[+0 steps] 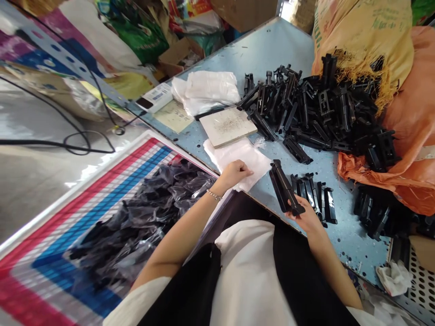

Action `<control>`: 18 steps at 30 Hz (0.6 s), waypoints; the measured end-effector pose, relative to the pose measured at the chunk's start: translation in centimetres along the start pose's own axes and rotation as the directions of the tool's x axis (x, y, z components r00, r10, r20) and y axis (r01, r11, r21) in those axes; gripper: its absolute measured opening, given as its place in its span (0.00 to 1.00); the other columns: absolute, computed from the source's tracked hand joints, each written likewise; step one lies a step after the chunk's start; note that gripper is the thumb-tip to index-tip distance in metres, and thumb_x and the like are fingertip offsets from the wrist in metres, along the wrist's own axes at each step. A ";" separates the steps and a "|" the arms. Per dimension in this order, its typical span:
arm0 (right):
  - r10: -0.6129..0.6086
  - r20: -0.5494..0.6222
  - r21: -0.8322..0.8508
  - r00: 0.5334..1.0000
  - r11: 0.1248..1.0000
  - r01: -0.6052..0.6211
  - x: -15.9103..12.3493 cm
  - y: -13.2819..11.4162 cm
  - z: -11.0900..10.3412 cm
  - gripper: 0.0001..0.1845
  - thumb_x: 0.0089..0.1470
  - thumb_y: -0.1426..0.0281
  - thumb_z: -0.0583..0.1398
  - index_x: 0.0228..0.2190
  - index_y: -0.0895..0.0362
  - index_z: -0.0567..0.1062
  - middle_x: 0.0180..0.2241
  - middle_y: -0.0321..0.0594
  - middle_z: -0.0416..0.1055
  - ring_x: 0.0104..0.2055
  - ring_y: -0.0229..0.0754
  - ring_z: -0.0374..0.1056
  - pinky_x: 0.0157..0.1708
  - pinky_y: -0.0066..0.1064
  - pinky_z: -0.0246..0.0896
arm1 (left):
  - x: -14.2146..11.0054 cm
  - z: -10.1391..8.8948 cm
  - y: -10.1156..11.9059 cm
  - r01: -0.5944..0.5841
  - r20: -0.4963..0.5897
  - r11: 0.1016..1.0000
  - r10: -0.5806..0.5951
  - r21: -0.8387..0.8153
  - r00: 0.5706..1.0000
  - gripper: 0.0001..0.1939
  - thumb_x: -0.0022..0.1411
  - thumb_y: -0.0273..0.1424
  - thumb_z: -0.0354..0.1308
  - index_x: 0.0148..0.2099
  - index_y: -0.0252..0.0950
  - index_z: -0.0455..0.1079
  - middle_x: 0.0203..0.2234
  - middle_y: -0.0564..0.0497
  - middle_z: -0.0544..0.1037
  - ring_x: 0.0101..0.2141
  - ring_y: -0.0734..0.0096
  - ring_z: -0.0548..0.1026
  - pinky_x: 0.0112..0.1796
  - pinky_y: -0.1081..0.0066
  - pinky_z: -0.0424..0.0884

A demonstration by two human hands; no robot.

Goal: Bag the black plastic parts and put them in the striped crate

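Observation:
My right hand (302, 215) grips a long black plastic part (283, 185) by its near end, tilted over the table's front edge. My left hand (236, 174) rests on a stack of thin clear plastic bags (224, 153), its fingers curled and pinched at the top bag. Just beyond the bags lies a pale square board (227, 126) with brown specks. To the right of the held part, several similar black parts (316, 194) lie in a row. Behind them spreads a large heap of loose black parts (306, 108).
A yellow woven sack (367, 31) and an orange sack (411, 104) stand at the right. On my left, a striped basket (98, 192) holds bagged black parts (146, 217). More folded bags (209, 88) lie at the back of the blue table (265, 50). Black cables (91, 90) hang at the left.

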State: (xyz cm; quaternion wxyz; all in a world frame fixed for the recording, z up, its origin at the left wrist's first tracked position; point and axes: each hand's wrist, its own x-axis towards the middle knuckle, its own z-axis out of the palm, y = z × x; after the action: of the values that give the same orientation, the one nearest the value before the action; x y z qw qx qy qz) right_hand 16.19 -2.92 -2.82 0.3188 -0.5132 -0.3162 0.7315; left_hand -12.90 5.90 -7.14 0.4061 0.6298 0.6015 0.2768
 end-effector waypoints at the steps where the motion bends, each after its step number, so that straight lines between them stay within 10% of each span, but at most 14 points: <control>1: 0.001 0.037 0.100 0.999 0.995 -0.005 0.3 0.2 0.4 0.15 0.47 0.60 0.69 0.28 0.56 0.72 0.19 0.29 0.63 0.17 0.30 0.52 0.18 0.26 0.50 | 0.0 -0.1 0.2 0.006 0.000 1.000 -0.006 -0.018 1.000 0.11 0.58 0.37 0.60 0.27 0.36 0.70 0.27 0.51 0.75 0.29 0.68 0.72 0.32 0.68 0.70; 8: 0.088 0.526 0.413 0.846 0.843 -0.345 3.0 2.0 2.5 0.21 0.56 0.57 0.63 0.42 0.64 0.74 0.17 0.24 0.55 0.15 0.27 0.36 0.12 0.20 0.39 | -0.9 0.9 0.6 -0.088 -0.113 0.996 0.088 0.008 0.990 0.09 0.62 0.26 0.51 0.39 0.35 0.73 0.32 0.48 0.79 0.32 0.67 0.76 0.38 0.66 0.75; 12: 0.073 0.552 0.487 0.831 0.780 -0.392 3.4 3.3 2.7 0.20 0.57 0.58 0.63 0.43 0.61 0.73 0.18 0.23 0.54 0.16 0.28 0.38 0.12 0.19 0.42 | -1.3 0.8 0.3 -0.307 -0.134 0.913 0.351 0.267 0.927 0.18 0.65 0.21 0.44 0.47 0.33 0.75 0.49 0.39 0.78 0.50 0.59 0.75 0.55 0.54 0.71; 18: 0.067 0.535 0.527 0.842 0.753 -0.394 4.2 3.4 3.0 0.19 0.57 0.59 0.63 0.42 0.62 0.74 0.18 0.23 0.53 0.16 0.28 0.40 0.13 0.18 0.44 | -4.2 1.2 2.7 -0.460 -0.088 0.867 0.482 0.193 0.871 0.26 0.69 0.22 0.43 0.66 0.36 0.62 0.60 0.39 0.69 0.61 0.61 0.69 0.61 0.57 0.67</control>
State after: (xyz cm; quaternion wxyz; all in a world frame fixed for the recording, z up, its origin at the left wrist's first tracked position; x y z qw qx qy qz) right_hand 11.75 -2.03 -6.98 0.2831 -0.2161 -0.0602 0.9325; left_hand -10.93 1.74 -4.89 0.2311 0.7694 0.4759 0.3581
